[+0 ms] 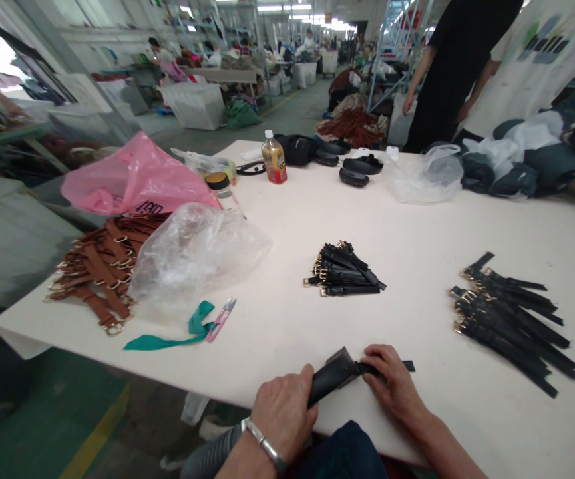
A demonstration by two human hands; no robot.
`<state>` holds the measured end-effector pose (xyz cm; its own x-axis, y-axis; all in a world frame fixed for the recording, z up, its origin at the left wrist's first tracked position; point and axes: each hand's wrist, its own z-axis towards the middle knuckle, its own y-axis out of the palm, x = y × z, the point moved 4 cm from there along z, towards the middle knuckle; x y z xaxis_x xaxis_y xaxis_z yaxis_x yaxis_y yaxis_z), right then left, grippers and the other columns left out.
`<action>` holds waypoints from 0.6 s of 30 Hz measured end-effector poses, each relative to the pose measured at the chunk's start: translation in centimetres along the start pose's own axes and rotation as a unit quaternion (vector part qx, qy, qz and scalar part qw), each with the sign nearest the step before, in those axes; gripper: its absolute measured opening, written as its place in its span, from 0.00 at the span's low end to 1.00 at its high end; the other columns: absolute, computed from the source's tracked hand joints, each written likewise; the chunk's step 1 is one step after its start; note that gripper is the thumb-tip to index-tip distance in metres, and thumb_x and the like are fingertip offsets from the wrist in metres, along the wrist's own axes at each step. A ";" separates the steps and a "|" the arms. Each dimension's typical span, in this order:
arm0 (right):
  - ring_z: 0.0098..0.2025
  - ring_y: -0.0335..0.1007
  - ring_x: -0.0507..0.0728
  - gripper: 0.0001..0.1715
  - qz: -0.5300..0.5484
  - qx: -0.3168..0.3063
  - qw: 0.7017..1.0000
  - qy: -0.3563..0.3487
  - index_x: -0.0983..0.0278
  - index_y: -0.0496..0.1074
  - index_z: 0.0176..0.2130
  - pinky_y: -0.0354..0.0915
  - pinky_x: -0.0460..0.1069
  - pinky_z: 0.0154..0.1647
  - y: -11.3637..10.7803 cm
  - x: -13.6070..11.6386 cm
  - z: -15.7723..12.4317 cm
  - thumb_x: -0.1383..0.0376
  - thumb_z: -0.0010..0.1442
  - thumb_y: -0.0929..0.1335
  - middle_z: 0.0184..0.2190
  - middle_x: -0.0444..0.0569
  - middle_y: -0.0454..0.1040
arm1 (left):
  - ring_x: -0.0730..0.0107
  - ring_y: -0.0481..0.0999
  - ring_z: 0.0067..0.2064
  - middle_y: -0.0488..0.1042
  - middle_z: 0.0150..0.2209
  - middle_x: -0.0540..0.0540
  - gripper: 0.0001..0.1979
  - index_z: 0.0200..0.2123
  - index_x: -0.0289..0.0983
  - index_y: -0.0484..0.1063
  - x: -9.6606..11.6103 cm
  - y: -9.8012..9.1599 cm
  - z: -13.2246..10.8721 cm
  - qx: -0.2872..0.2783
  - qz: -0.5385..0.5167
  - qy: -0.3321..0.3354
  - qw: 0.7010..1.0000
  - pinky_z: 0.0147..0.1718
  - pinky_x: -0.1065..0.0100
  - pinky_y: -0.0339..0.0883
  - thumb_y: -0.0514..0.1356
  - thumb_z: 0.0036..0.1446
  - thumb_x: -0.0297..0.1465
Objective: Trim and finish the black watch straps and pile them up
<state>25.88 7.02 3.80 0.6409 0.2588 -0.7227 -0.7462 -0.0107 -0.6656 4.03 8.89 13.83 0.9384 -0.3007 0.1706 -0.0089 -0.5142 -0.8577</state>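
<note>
My left hand is wrapped round the handle of a black tool at the near edge of the white table. My right hand presses a black strap against the tool's nose, fingers closed over it. Only the strap's tip shows past my fingers. A small pile of short black straps with gold buckles lies ahead in the middle. A larger row of long black straps lies to the right.
Brown buckled straps, a clear plastic bag, a pink bag, pink snips on a green ribbon lie left. A drink bottle, black pieces and folded cloth sit at the far edge, where two people stand.
</note>
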 end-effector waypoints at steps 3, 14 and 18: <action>0.47 0.61 0.63 0.16 0.001 0.003 1.000 0.010 0.60 0.69 0.44 0.62 0.60 0.46 0.0 0.1 0.1 0.69 0.53 0.65 0.43 0.54 0.66 | 0.58 0.74 0.39 0.75 0.35 0.46 0.16 0.45 0.42 0.62 0.2 -0.2 0.5 0.007 -0.005 0.000 1.000 0.35 0.61 0.64 0.51 0.51 0.32; 0.42 0.64 0.60 0.09 0.044 -0.005 0.995 0.086 0.61 0.71 0.37 0.62 0.55 0.43 -1.0 -2.1 1.0 0.65 0.52 0.66 0.38 0.51 0.69 | 0.60 0.74 0.38 0.76 0.34 0.46 0.14 0.42 0.42 0.63 -4.3 -0.2 -0.8 0.014 -0.034 -0.080 0.996 0.33 0.66 0.62 0.50 0.53 0.39; 0.30 0.65 0.55 0.08 0.180 -0.010 0.958 0.223 0.63 0.70 0.34 0.62 0.48 0.31 -1.2 -2.9 1.3 0.62 0.53 0.66 0.29 0.46 0.70 | 0.60 0.74 0.40 0.76 0.35 0.45 0.18 0.47 0.42 0.61 -6.2 1.1 -2.0 0.024 -0.071 -0.124 0.990 0.35 0.66 0.63 0.49 0.54 0.41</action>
<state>24.70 7.56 6.94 0.3602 -0.2026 -0.9106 -0.9322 -0.0417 -0.3594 -2.50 8.60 12.75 0.9850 -0.0195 0.1715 0.1394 -0.4965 -0.8568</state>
